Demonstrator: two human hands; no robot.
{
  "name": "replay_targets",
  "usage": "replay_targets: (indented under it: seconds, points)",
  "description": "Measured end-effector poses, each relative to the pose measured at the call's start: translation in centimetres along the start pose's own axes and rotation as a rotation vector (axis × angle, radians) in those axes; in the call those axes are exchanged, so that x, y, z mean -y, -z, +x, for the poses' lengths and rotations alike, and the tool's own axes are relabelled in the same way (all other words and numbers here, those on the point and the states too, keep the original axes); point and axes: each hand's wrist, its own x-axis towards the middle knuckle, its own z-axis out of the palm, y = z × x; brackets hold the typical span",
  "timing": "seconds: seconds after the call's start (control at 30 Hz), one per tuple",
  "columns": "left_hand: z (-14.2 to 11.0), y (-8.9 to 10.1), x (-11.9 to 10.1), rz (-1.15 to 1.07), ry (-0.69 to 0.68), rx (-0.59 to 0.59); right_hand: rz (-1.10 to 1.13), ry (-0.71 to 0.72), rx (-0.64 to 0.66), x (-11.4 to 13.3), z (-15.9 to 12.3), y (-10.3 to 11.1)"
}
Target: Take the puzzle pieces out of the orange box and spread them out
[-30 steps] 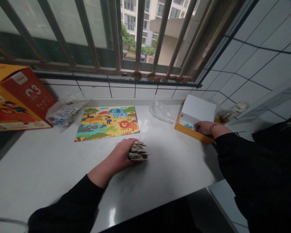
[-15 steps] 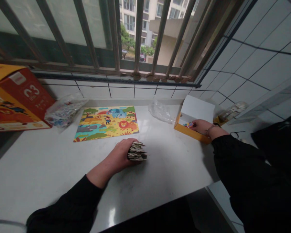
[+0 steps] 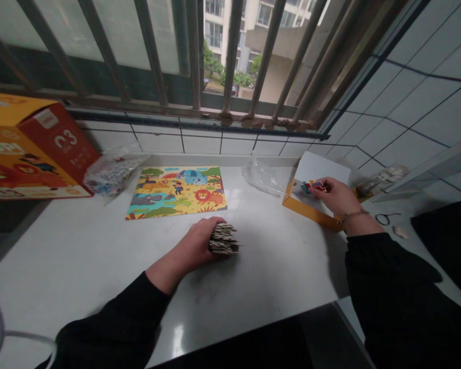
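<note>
Stack: thin, pale-edged pieces, uneven edges facing right, gripped in my left hand near centre.
Box: yellow outside, white inside, lid raised at the far side, right of the stack.
Colourful pieces: red, yellow and teal, pinched in my right hand over the box.

Head-worn view, forward and down across counter toward barred window

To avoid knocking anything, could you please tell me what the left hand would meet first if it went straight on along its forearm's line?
The left hand would probably first meet the crumpled clear plastic bag, though depth is unclear.
</note>
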Motion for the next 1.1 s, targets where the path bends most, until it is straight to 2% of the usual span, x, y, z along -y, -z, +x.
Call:
replay_targets:
  seconds: [0.07, 0.13, 0.27, 0.37, 0.47, 0.53, 0.63, 0.73, 0.8, 0.87, 0.93, 1.03, 1.1]
  points:
    - [0.0, 0.1, -0.2, -0.010, 0.014, -0.006, 0.146, 0.112, -0.047, 2.6, -2.5, -1.3]
    - [0.0, 0.2, -0.2, -0.004, 0.020, 0.009, 0.214, 0.228, -0.008, 5.6, -5.4, -3.6]
    - [0.0, 0.1, -0.1, 0.025, 0.013, 0.038, 0.034, 0.683, -0.002, 10.2, -10.4, -8.8]
    - [-0.1, -0.1, 0.0, 0.033, 0.003, 0.031, -0.113, 0.837, 0.026, 11.0, -12.7, -10.6]
    - [-0.1, -0.1, 0.0, 0.035, -0.003, 0.021, -0.101, 0.887, 0.123, 10.4, -14.0, -10.1]
    - [-0.1, -0.1, -0.2, 0.033, 0.003, 0.023, -0.007, 0.824, 0.168, 10.2, -14.4, -9.1]
    - [0.0, 0.0, -0.3, 0.043, 0.013, 0.038, 0.235, 0.508, 0.244, 10.5, -14.1, -8.2]
    - [0.0, 0.0, -0.2, 0.056, 0.014, 0.042, 0.459, 0.172, 0.376, 11.4, -12.8, -9.1]
    - [0.0, 0.0, 0.1, 0.058, 0.018, 0.040, 0.434, 0.089, 0.397, 12.1, -11.9, -10.2]
    - [0.0, -0.1, 0.3, 0.060, 0.021, 0.038, 0.264, 0.130, 0.327, 12.6, -11.2, -11.1]
    - [0.0, -0.2, 0.4, 0.060, 0.017, 0.034, 0.092, 0.242, 0.201, 12.5, -10.7, -10.9]
    - [-0.1, -0.1, 0.4, 0.043, 0.000, 0.039, -0.112, 0.327, -0.049, 10.4, -10.1, -8.6]
    - [-0.1, 0.0, 0.2, 0.030, -0.005, 0.044, -0.332, 0.224, -0.209, 7.7, -9.4, -6.3]
